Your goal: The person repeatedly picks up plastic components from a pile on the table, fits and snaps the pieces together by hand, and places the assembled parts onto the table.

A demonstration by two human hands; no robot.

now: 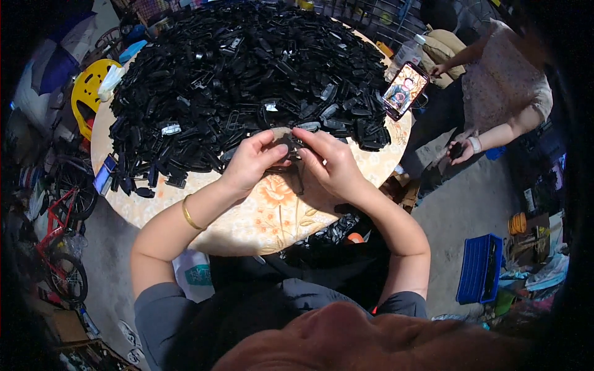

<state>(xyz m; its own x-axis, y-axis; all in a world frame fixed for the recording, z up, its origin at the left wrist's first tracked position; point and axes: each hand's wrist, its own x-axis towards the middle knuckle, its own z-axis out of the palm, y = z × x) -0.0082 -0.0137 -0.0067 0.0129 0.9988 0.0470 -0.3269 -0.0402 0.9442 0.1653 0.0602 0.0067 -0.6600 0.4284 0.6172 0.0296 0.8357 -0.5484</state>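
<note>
Over the near part of the round table (241, 232), my left hand (252, 162) and my right hand (331, 162) meet at the edge of a large heap of black plastic parts (247, 80). Between their fingertips is a small dark plastic part (286, 140), pinched from both sides. My thumbs and fingers cover much of it, so its exact kind cannot be made out. The heap's pieces look like small black casings or clips, and a few have shiny pale faces. A gold bangle circles my left wrist.
A phone (406, 91) stands lit at the table's right, near a clear bottle (409, 51). Another person (504, 80) stands at the right, a black piece in one hand. A blue crate (479, 269) and a red bicycle (59, 226) stand on the floor.
</note>
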